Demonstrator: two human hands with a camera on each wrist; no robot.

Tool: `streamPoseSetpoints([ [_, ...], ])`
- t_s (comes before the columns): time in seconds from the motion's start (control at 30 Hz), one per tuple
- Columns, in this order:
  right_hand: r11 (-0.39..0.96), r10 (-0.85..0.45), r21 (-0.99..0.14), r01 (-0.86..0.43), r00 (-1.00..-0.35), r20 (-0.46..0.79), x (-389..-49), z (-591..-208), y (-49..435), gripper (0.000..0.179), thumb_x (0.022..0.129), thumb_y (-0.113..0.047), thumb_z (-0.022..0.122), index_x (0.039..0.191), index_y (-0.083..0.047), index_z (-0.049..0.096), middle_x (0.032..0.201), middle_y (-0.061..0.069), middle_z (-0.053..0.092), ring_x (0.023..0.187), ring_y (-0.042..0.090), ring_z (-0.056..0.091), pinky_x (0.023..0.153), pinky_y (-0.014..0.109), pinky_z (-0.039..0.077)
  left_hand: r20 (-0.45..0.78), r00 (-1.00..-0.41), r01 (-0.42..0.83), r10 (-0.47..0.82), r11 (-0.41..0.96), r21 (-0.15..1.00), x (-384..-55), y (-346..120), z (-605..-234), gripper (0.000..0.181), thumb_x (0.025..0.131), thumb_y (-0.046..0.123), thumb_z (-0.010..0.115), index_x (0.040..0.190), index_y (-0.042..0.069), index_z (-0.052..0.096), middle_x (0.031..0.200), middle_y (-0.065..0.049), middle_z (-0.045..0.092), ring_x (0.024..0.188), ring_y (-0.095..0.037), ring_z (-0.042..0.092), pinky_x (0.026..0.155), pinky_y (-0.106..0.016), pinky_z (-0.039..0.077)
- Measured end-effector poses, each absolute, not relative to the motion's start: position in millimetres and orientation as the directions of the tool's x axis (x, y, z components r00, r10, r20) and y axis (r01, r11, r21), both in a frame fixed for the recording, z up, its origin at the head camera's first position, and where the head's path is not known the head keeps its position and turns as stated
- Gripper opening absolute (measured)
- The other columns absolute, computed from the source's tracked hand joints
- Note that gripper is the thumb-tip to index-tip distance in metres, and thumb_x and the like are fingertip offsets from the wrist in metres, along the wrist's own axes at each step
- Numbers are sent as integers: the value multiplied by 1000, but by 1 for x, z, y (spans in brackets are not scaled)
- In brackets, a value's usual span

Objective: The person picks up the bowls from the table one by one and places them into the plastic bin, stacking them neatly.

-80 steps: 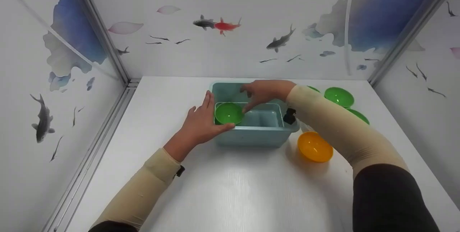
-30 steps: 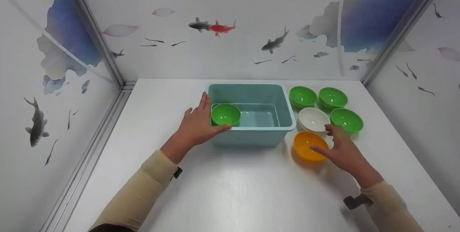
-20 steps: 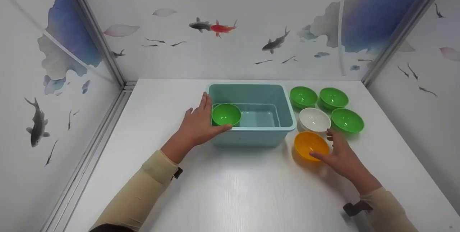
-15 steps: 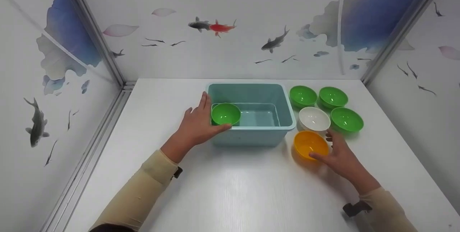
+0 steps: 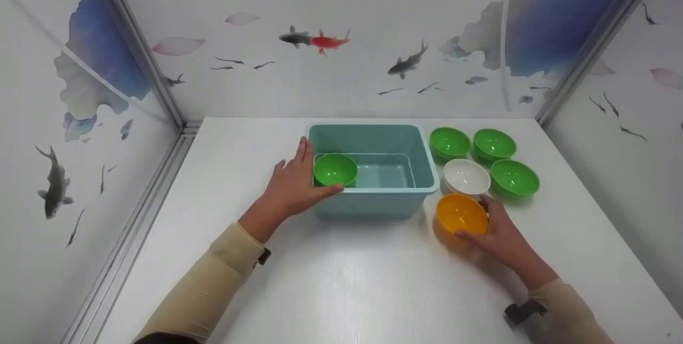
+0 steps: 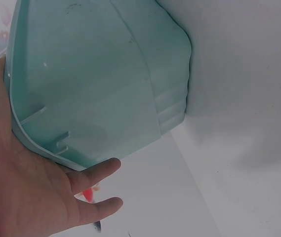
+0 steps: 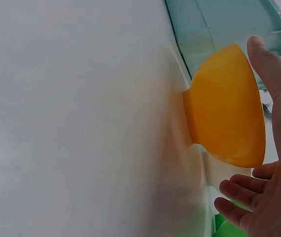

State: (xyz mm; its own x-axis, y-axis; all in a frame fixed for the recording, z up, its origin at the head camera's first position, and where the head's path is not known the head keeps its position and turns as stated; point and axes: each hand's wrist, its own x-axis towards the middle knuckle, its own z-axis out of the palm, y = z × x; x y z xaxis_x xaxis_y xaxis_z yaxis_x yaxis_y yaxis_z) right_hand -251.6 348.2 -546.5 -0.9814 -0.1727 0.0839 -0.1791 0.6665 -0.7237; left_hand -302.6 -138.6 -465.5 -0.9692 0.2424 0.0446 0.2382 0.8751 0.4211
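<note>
My left hand point(image 5: 291, 184) rests against the left front corner of a light blue-green plastic basin point(image 5: 373, 202), fingers straight along the left side and thumb over the front rim. Within the basin, at its left end, sits a green bowl point(image 5: 335, 169). To the right of the basin, an orange bowl point(image 5: 459, 215) stands upright on the table. My right hand point(image 5: 499, 234) is spread around this bowl's right side, thumb near the front rim and fingers toward the back. The right wrist view has the thumb point(image 7: 263, 57) right at the orange rim, the other fingers loosely bent beside it.
A white bowl point(image 5: 466, 176) stands just behind the orange one. Three green bowls cluster around it: one at back left point(image 5: 450, 143), one at back right point(image 5: 494, 144), one at right point(image 5: 515, 178). White panels with painted fish enclose the white table point(image 5: 341, 280).
My right hand left the basin's inside and came down beside the orange bowl, then moved slightly left, closer around its rim. The left hand keeps its place on the basin.
</note>
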Motion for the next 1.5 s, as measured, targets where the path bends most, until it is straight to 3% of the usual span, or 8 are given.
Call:
streamPoseSetpoints([
  [0.17, 647, -178, -746, -155, -983, 50, -250, -548, 346, 123, 92, -45, 92, 173, 4, 13, 170, 33, 31, 155, 52, 36, 125, 73, 27, 46, -968, 243, 247, 875, 418, -302, -138, -465, 139, 88, 94, 54, 176, 0, 3, 185, -17, 2, 165, -35, 31, 130, -66, 22],
  [0.5, 640, -184, -755, -142, -982, 29, -250, -553, 341, 127, 86, -44, 97, 172, 1, 15, 171, 30, 31, 154, 50, 38, 125, 73, 28, 58, -967, 251, 250, 876, 412, -301, -139, -465, 140, 88, 94, 56, 175, -2, 3, 185, -17, 2, 164, -34, 33, 129, -67, 23],
  [1.0, 662, -179, -740, -117, -984, -5, -250, -554, 342, 126, 89, -53, 92, 173, -3, 13, 172, 29, 30, 156, 50, 35, 124, 75, 26, 53, -968, 246, 247, 875, 418, -302, -140, -465, 139, 88, 93, 56, 176, 0, 2, 185, -16, 2, 166, -34, 31, 130, -65, 22],
  [1.5, 634, -207, -753, -176, -977, 53, -251, -554, 342, 121, 90, -48, 93, 172, -1, 17, 171, 26, 34, 156, 48, 36, 126, 72, 25, 61, -966, 251, 250, 868, 429, -302, -139, -464, 136, 91, 89, 59, 176, -1, 3, 185, -18, 3, 165, -35, 32, 129, -68, 22],
])
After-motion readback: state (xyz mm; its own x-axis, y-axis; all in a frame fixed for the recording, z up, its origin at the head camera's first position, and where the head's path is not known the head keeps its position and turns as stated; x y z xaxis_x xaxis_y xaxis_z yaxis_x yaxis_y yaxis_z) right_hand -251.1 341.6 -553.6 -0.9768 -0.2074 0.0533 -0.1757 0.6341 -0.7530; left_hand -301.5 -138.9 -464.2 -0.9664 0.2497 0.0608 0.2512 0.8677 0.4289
